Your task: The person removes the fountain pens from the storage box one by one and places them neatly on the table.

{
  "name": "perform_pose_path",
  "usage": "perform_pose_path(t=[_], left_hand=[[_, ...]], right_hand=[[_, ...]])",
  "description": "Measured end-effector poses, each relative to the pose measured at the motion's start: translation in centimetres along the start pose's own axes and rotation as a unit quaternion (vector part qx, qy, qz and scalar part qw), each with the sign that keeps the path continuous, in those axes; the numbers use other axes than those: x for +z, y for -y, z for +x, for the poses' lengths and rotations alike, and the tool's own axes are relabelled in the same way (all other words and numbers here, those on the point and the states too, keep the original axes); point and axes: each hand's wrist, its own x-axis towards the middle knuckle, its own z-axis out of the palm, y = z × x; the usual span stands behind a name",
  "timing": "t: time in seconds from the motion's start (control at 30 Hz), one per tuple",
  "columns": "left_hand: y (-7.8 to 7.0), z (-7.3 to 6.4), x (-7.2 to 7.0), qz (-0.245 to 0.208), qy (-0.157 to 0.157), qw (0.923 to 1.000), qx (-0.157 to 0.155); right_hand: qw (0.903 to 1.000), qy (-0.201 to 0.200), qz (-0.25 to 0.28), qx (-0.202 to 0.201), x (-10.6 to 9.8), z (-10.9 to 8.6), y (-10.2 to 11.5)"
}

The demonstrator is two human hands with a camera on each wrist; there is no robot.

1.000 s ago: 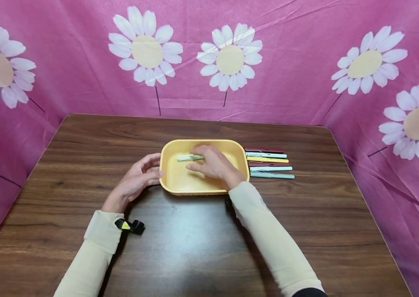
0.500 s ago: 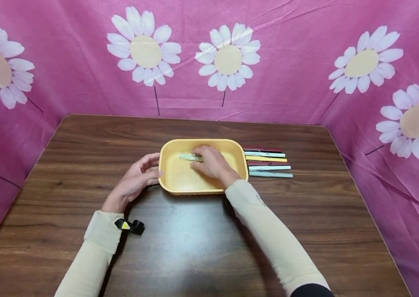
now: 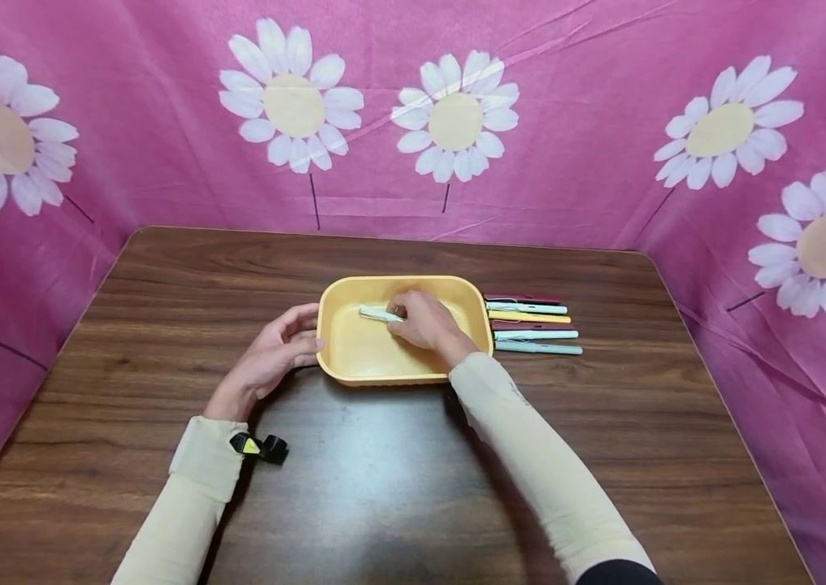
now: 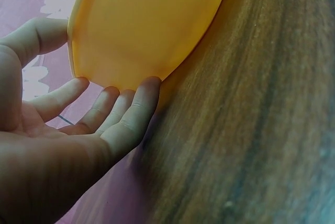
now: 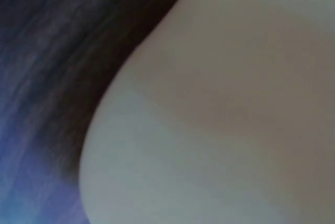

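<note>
A yellow rectangular tray [image 3: 354, 375] with rounded corners lies on the wooden table. At its left end, my left hand [image 3: 270, 357] touches the outer wall with spread, gently bent fingers. The left wrist view shows the fingertips [image 4: 152, 82] against that wall. Inside the tray my right hand [image 3: 428, 321] pinches a pale mint pen [image 3: 376, 314] at its right end; the pen's other end points left. A blurred pale surface fills most of the right wrist view, hiding the fingers there.
Several capped pens lie side by side just right of the tray: a yellow pen [image 3: 533, 318], a light blue pen [image 3: 539, 334], mint ones and dark red ones. A pink cloth [image 3: 567, 162] printed with daisies hangs behind the table [image 3: 354, 487].
Within the tray, my right hand has shifted slightly right and the pen has turned, its left end now tipped toward the back. My left hand stays at the tray's end.
</note>
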Motion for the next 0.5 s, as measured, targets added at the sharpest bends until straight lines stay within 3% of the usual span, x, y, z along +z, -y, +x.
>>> perform_pose_path(t=[0.5], left_hand=[[-0.04,-0.15,0.17,-0.002,0.0,1.0,0.001]], right_hand=[[0.9935,-0.027,0.1,-0.048,-0.8,-0.49,-0.27]])
